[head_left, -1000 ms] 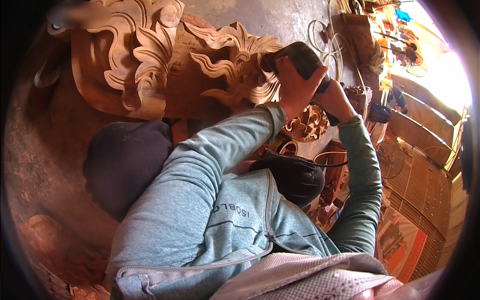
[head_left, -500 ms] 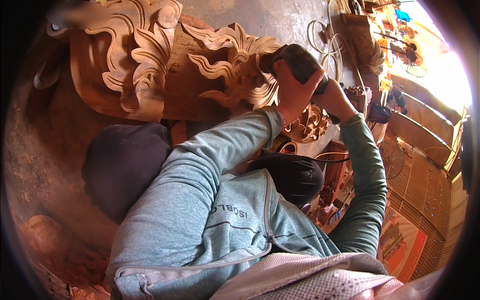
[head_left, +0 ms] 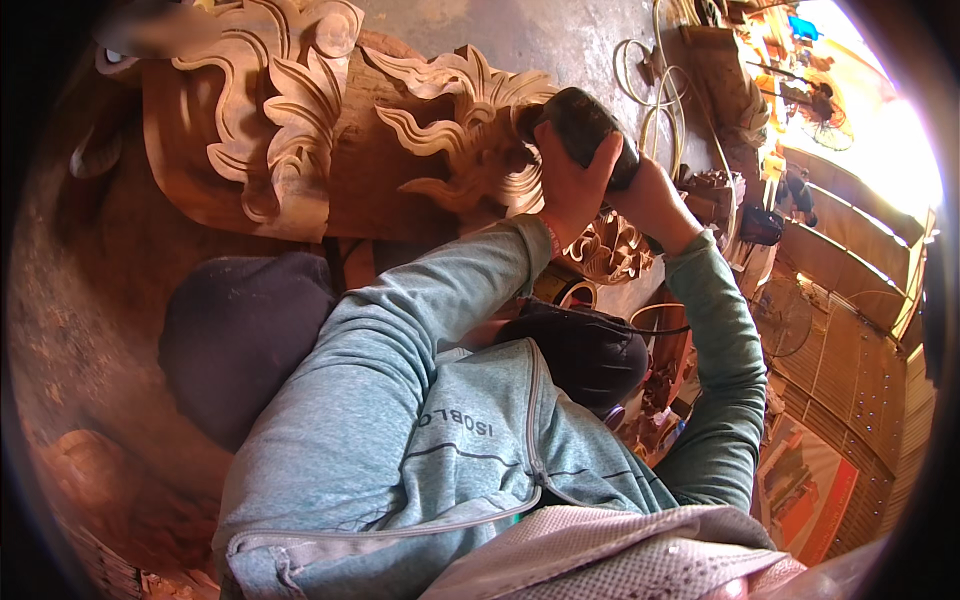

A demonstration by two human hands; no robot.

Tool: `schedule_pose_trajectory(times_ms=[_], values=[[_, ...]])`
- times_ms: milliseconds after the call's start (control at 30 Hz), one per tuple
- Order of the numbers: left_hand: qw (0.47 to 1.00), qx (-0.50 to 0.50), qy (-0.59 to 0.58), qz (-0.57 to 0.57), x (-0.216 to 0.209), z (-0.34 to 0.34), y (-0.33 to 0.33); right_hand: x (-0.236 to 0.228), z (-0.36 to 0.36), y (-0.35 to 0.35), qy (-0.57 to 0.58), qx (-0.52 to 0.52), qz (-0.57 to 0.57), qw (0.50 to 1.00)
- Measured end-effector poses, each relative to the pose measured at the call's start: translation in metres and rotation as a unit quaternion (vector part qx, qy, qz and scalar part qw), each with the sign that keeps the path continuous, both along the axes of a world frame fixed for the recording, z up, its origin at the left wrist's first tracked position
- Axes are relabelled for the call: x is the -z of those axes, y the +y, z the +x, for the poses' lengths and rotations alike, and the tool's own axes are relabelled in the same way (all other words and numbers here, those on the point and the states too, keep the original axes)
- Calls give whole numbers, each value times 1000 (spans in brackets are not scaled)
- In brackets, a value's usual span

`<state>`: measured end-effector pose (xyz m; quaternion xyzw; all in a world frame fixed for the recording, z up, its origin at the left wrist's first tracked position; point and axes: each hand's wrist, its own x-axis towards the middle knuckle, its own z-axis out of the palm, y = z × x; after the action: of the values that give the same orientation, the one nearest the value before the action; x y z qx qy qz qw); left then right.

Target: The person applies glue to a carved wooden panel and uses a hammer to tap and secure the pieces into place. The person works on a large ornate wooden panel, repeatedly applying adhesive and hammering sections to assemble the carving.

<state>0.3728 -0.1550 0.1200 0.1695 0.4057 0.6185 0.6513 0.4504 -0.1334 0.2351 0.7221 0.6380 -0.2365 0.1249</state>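
Note:
A carved wooden panel [head_left: 385, 170] with leaf and scroll relief lies in front of me, stretching across the upper left. At its right end, both hands grip a dark, thick-bodied hand-held power tool [head_left: 584, 125]. My left hand [head_left: 573, 188] is wrapped round the near side of the body, thumb raised along it. Farther right, my right hand [head_left: 655, 202] closes round the tool's rear end, its fingers mostly hidden. The tool's front end meets the carving's scrolls; its working tip is hidden from view.
Another pierced wood carving [head_left: 612, 248] sits just beyond my wrists. A loose pale cable [head_left: 648, 95] coils on the floor, and a dark cord [head_left: 660, 331] runs near my right knee [head_left: 590, 355]. More carved wood pieces [head_left: 725, 80] and a standing fan [head_left: 780, 315] are at the right.
Both hands and the power tool have shifted slightly left along the carving. My grip looks the same, and the wooden panel stays in nearly the same place.

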Motion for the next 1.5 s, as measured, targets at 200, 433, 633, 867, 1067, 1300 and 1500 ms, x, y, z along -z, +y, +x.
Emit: schedule_pose_trajectory(times_ms=[200,433,633,867,1067,1300,1500], values=[[998,-1,58,10,6,-2,4,3,-5,2,-25,9,-3,1000],[998,-1,-46,48,7,5,2,7,10,-17,48,40,46,997],[998,64,-4,12,-18,-3,0,-30,-4,-13,47,106,-22,993],[996,1,-80,-23,-15,2,5,-17,-1,-1,15,32,-6,999],[998,-29,-19,-47,-2,2,12,-13,-24,17,8,22,-39,999],[999,-29,41,-4,2,8,8,-3,0,5,-8,39,-17,999],[996,65,58,29,-9,-12,26,-13,-10,4,44,97,-12,994]])
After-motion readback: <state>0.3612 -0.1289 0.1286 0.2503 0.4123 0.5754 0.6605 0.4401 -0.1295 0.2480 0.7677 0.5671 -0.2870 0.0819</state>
